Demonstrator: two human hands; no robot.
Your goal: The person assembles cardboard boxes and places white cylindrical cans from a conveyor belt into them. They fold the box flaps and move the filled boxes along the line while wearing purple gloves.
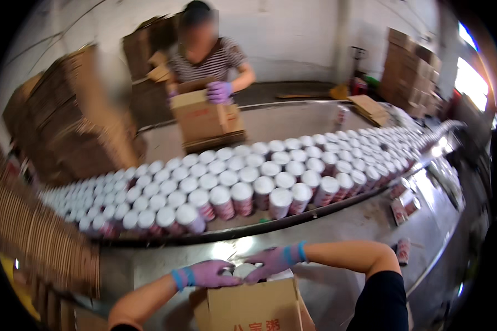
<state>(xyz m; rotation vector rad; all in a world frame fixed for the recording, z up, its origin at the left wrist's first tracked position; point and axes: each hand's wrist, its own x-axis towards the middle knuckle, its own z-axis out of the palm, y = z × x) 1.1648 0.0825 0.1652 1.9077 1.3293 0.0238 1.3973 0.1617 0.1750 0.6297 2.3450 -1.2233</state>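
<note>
Close to me stands a brown cardboard carton with its top flaps spread. At its far edge are white-lidded cans, partly covered by my gloves. My left hand, in a purple glove with a blue cuff, curls round the cans from the left. From the right, my right hand, gloved the same way, closes over them with bent fingers. The cans' lower parts and some fingertips are hidden. Just beyond my hands, many upright cans with white lids and red-printed sides crowd a long conveyor.
The conveyor's dark rail curves across in front of me. Loose cans lie on the metal table, one can near my right elbow. Across, a person in purple gloves handles another carton. Flattened cartons are stacked at left.
</note>
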